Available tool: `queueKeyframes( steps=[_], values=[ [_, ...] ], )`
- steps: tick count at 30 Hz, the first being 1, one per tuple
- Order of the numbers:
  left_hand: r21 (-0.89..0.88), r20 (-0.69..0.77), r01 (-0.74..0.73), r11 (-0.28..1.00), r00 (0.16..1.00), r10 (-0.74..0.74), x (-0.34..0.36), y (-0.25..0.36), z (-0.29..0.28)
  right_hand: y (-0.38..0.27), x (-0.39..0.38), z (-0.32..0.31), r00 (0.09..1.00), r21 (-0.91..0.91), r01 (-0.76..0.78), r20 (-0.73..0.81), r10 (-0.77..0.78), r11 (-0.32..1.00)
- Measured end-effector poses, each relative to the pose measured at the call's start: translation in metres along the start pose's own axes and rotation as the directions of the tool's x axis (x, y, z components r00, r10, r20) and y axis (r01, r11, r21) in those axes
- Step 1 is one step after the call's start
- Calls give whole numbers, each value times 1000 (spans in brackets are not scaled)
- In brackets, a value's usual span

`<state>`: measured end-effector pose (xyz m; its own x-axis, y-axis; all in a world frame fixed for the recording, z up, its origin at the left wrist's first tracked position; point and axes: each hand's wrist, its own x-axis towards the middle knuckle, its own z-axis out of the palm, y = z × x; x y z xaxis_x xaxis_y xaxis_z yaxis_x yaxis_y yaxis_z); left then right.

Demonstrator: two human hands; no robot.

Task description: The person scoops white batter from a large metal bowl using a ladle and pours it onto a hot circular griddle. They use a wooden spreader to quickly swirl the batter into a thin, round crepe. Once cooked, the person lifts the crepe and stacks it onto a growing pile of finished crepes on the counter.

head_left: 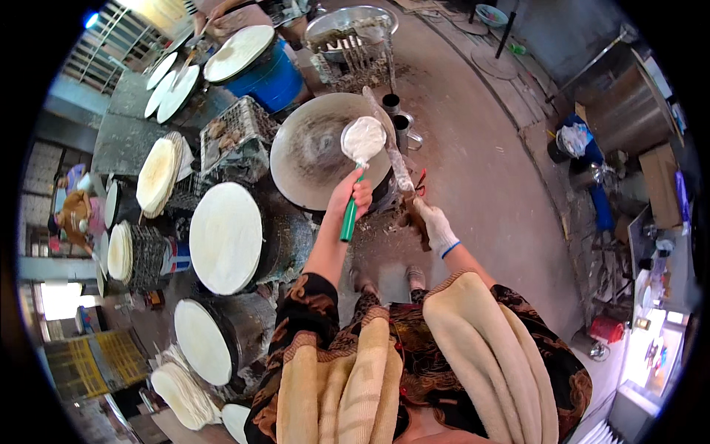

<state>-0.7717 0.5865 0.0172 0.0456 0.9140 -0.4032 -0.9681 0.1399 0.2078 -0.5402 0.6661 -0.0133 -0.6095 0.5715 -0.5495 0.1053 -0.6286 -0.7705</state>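
Observation:
My bare left hand is wrapped round the green handle of a ladle. Pale, thick batter fills the ladle's round bowl, which is over the right part of a wide round griddle. The griddle's surface is greyish, with darker scorched patches in the middle. In a white glove with a blue cuff, my right hand grips the brown lower end of a long, flat spreader. Batter coats the spreader, which slants up along the griddle's right edge.
Left of me, round griddles carry pale flatbreads. Flatbread stacks stand farther left. Beyond my griddle are a blue drum, a metal basin and metal mugs. Co-workers' arms show at the top left.

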Motion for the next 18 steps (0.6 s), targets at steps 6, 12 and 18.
queueKeyframes(
  steps=[6, 12, 18],
  values=[
    [624, -226, -149, 767, 905, 360, 92, 44, 4, -8, 37, 3, 972, -253, 87, -191, -138, 964],
    [935, -82, -105, 339, 865, 494, 118, 124, -8, -11, 3, 12, 931, -482, -4, -322, -173, 876],
    [621, 560, -105, -777, 752, 346, 88, 212, -42, -42, 17, 49, 944, -551, -10, -281, -174, 835]
  ],
)
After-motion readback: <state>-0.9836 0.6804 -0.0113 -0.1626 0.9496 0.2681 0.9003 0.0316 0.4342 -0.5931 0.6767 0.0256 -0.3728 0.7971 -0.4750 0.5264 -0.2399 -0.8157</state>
